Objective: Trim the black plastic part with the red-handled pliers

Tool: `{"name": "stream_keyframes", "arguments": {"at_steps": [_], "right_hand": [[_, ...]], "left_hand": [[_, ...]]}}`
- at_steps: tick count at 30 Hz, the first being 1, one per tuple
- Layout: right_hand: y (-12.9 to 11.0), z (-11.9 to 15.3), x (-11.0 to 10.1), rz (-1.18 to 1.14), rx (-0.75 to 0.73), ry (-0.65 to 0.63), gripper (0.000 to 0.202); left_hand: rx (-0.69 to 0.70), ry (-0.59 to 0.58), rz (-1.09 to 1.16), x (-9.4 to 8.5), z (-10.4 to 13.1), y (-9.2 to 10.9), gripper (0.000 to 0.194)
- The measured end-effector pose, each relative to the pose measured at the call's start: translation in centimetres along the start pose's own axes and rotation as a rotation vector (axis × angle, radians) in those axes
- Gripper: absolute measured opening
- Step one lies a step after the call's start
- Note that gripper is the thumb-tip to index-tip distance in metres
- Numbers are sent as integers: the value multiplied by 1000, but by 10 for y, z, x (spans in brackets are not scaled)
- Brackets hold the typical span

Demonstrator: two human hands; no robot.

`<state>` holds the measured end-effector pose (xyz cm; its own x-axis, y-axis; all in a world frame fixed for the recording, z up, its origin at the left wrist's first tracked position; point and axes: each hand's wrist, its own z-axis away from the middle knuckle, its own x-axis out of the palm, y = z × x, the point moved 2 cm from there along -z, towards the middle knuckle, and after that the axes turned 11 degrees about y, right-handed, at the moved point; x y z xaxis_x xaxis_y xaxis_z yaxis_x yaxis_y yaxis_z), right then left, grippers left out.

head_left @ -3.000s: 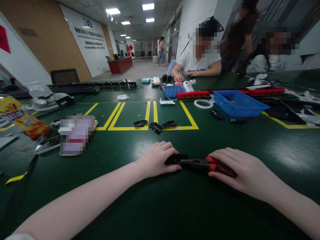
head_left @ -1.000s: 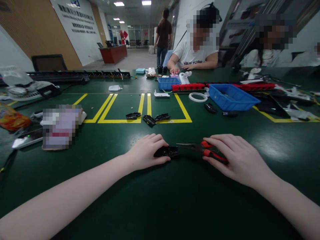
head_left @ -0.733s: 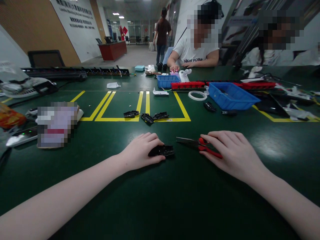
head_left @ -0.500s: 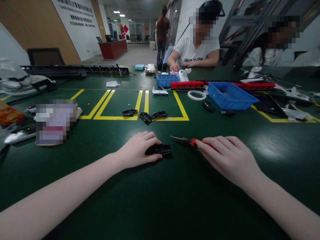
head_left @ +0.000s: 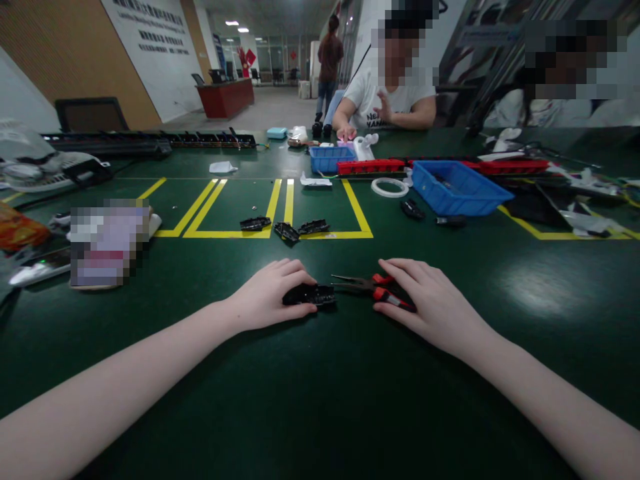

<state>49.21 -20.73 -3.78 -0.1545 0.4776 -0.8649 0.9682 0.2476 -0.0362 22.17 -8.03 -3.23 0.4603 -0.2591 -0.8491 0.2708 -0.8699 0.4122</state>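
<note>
A small black plastic part (head_left: 323,295) lies low on the green table, gripped at its left end between the thumb and fingers of my left hand (head_left: 277,290). My right hand (head_left: 427,297) is closed round the red handles of long-nose pliers (head_left: 367,285). Their handles are spread and the jaws stand apart, pointing left, with the tips close to the black part's right end. I cannot tell whether the tips touch it. Beyond my hands, several similar black parts, one of them a middle piece (head_left: 287,232), lie by the yellow tape lines.
At the right stands a blue bin (head_left: 457,190), beside a white tape ring (head_left: 390,188) and two dark pieces. A smaller blue bin (head_left: 333,159) and a red strip (head_left: 373,167) lie farther back. A phone-like object (head_left: 113,247) is at left. A person (head_left: 387,100) sits opposite.
My right hand has moved left and turned the pliers, whose handles and jaws have spread. My left hand keeps its hold on the black part. The person opposite has raised a hand.
</note>
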Motion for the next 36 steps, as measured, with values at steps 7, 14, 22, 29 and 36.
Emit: {"name": "stream_keyframes", "arguments": {"at_steps": [7,14,22,29,36], "right_hand": [[-4,-2,6,29,10,-41,48],[-10,-5,1,-1,33,-18,38],[-24,-4,-11,-7,-180,107,43],[-31,-5,-14,48,-290,145,43],[-27,-4,-15,83,-330,179,42]], "left_hand": [[-4,3,-12,-1,-1,2,32],[5,8,-17,0,-1,3,31],[75,30,-70,3,0,4,33],[164,73,-140,4,1,9,35],[206,101,-165,4,1,9,36]]}}
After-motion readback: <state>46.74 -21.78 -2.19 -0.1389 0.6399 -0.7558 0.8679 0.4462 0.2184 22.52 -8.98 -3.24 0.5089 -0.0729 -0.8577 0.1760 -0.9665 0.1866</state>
